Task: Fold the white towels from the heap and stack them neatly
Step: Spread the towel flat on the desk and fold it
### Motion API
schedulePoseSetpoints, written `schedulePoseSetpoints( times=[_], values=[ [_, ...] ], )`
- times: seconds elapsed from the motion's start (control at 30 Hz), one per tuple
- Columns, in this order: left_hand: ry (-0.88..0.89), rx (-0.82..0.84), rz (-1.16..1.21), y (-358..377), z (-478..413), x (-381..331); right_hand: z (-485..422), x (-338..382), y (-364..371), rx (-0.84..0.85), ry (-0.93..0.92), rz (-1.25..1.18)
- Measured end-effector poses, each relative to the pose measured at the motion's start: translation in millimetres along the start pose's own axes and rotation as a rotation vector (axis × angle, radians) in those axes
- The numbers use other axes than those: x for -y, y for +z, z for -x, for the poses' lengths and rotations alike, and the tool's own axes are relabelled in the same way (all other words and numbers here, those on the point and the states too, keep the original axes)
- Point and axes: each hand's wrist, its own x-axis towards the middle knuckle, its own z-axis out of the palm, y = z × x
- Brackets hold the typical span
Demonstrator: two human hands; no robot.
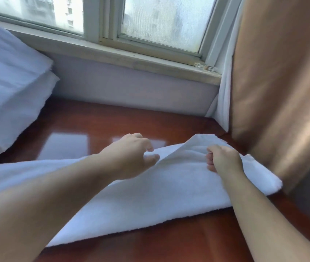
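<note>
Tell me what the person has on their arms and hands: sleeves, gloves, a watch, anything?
Nothing shows. The left forearm and the right forearm are bare right to the picture's edge, with no sleeve in view. The left hand and the right hand wear no gloves, and no watch, bracelet or ring is visible.

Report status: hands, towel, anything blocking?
Left hand pinches far edge of towel, right hand grips its raised corner. Long strip lying on table. Folded stack far left, curtain close at right.
</note>
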Motion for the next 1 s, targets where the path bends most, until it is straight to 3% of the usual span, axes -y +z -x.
schedulePoseSetpoints(
  times=[0.1, 0.23, 0.33, 0.43, 0.53, 0.67, 0.87, 1.0],
  values=[
    [-0.011, -0.028, -0.053, 22.0, -27.7, -22.2, -32.4, -5.9, -15.2, -0.075, 0.019, 0.003],
    [-0.025, -0.189, -0.122, 52.2, -43.9, -42.0, -76.7, 1.6, -16.7, -0.05, -0.048, 0.093],
    [-0.008, -0.29, -0.14, 71.4, -39.2, -40.6, -106.4, 9.1, -4.8, -0.044, 0.032, 0.107],
    [0.024, -0.369, -0.088, 75.0, -37.9, -36.4, -124.6, 19.0, 2.5, -0.041, 0.156, 0.379],
    [0.076, -0.427, -0.088, 74.8, -36.6, -37.0, -136.7, 32.0, 9.4, 0.109, 0.221, 0.635],
    [0.136, -0.472, -0.055, 75.5, -33.6, -36.9, -145.5, 40.2, 16.2, 0.2, 0.289, 0.794],
    [0.186, -0.521, -0.062, 72.9, -32.7, -39.6, -142.3, 35.6, -0.7, 0.126, 0.353, 0.543],
    [0.24, -0.544, -0.122, 62.3, -27.5, -47.3, -131.3, 31.0, -26.1, -0.052, 0.14, 0.231]
  ],
)
